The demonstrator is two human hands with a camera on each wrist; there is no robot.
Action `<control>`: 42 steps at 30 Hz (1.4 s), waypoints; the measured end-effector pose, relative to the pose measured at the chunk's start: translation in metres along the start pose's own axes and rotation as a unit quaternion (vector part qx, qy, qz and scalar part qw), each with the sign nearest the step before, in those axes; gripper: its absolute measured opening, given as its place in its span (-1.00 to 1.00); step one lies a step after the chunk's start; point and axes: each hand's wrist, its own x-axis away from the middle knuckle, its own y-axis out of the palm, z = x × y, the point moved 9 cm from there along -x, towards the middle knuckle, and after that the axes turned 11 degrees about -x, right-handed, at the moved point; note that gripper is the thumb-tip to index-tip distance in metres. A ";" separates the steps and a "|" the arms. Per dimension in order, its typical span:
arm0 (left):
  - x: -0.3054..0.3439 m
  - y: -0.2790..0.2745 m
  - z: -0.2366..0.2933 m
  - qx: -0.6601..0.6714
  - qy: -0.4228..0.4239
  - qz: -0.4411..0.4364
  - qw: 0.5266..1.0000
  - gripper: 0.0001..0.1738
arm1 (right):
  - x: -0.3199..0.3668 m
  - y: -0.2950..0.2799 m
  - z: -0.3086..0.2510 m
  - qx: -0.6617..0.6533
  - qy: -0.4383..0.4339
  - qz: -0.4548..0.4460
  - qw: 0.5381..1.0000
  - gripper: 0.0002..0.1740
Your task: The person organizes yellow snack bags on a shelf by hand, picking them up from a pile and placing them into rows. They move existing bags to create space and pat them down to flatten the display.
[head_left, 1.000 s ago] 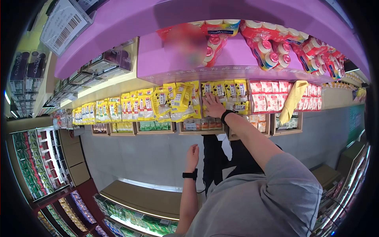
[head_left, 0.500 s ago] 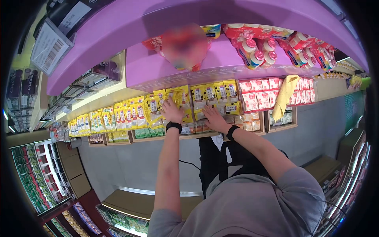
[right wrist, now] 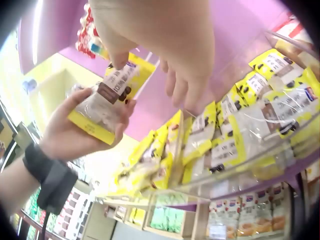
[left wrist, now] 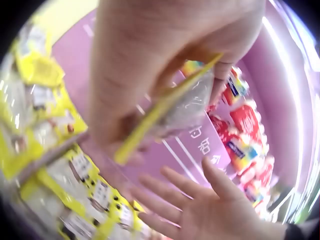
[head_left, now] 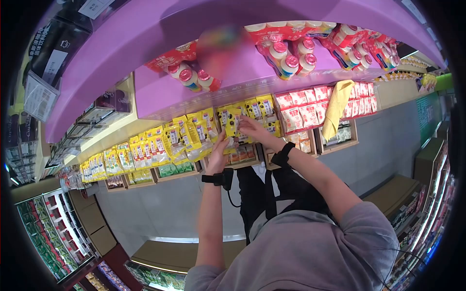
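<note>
My left hand (head_left: 217, 155) grips a yellow-edged snack packet (right wrist: 111, 100) with a clear window and black dots, thumb on one face and fingers behind. In the left wrist view the packet (left wrist: 175, 107) is seen nearly edge-on. Beside it is my right hand (head_left: 256, 131), fingers spread and palm showing in that same view. From the right wrist, its thumb (right wrist: 120, 59) overlaps the packet's upper edge, while the other fingers hang over the bin. Below lie rows of similar yellow packets (right wrist: 230, 107) in a clear-walled bin.
A clear divider (left wrist: 50, 157) separates the yellow packets. Red-and-white packets (head_left: 301, 109) and a yellow cloth (head_left: 338, 109) lie to the right. Red-capped bottle packs (head_left: 291, 63) stand on the purple shelf (head_left: 160, 92) behind. Wooden crates (head_left: 340, 140) sit lower down.
My left hand rose from my side to the yellow packets, then moved right with one packet in its grip. My right hand lifted off the packets toward it. The view shifted.
</note>
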 end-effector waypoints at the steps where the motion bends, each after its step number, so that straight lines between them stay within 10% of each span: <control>1: 0.008 0.031 -0.011 0.199 -0.071 -0.120 0.970 -0.47 | 0.002 0.003 -0.017 -0.001 0.000 0.001 1.000 -0.52; 8: 0.013 0.079 -0.025 0.264 -0.084 -0.146 0.950 -0.59 | 0.019 -0.009 -0.033 0.113 0.098 0.051 0.987 -0.66; 11: 0.001 0.079 -0.028 0.108 -0.009 -0.119 0.987 -0.61 | 0.015 -0.011 -0.047 0.129 -0.096 0.040 0.986 -0.70; 16: -0.008 0.068 -0.039 -0.029 -0.022 -0.037 0.999 -0.67 | 0.016 -0.039 -0.003 -0.245 0.042 0.139 0.959 -0.74; 23: -0.007 0.059 -0.052 -0.154 -0.006 0.049 0.987 -0.67 | 0.023 -0.060 0.043 -0.290 0.038 0.235 0.927 -0.70; 27: -0.027 0.040 -0.065 -0.192 0.013 0.073 0.979 -0.66 | 0.013 -0.059 0.068 -0.022 0.068 0.196 0.978 -0.50; 35: -0.034 0.030 -0.037 -0.466 0.133 0.153 0.861 -0.42 | -0.035 -0.055 0.044 0.342 -0.052 0.214 0.914 -0.29; 37: -0.037 0.042 -0.051 -0.685 0.081 0.084 0.719 -0.37 | -0.041 -0.055 0.044 0.317 -0.061 0.204 0.924 -0.33; 42: -0.043 0.039 -0.089 -0.733 0.065 0.021 0.677 -0.29 | -0.028 -0.027 0.055 0.676 -0.062 0.092 0.728 -0.38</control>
